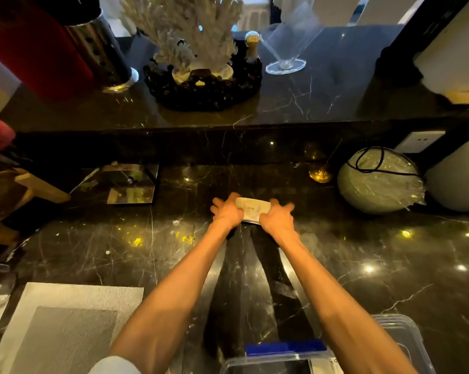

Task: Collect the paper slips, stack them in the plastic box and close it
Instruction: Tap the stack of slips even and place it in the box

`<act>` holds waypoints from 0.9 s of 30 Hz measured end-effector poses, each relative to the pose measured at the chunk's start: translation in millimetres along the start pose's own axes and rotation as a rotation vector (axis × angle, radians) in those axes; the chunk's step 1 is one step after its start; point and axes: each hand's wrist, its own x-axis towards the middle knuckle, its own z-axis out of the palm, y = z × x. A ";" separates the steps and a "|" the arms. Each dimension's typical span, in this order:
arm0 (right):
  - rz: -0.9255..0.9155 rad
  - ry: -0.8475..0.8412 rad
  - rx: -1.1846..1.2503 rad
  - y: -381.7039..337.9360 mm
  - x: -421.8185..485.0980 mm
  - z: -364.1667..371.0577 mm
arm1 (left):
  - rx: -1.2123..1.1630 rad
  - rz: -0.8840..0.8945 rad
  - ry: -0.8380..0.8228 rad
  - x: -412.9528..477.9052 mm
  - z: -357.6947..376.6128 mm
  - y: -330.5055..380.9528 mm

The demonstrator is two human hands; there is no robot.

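Note:
A small stack of pale paper slips [252, 209], the top one printed "love", is held between both hands over the dark marble counter [362, 252]. My left hand [226, 211] grips its left end and my right hand [277, 217] grips its right end, fingers curled around the edges. A clear plastic box [400, 336] with a blue clip [284, 346] sits at the bottom right near my right forearm; its inside is mostly hidden by the frame edge.
A mirrored box [128, 184] lies left of the hands. A pale green sphere [380, 180] with a black cord sits at the right. A grey woven placemat [63, 327] lies at the bottom left. A raised ledge behind holds a coral ornament [201, 49] and a clear stand [287, 49].

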 end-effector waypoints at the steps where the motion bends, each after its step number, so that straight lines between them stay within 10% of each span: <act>1: 0.014 -0.015 -0.001 -0.5 3.2 -0.4 | -0.050 -0.018 -0.028 2.6 0.3 0.4; 11: -0.328 0.109 0.363 45.3 -16.2 14.9 | -0.366 0.313 0.148 -35.0 28.4 -41.3; 27: -0.557 0.279 0.118 77.0 -24.9 60.0 | -0.107 0.535 0.321 -35.1 77.4 -71.0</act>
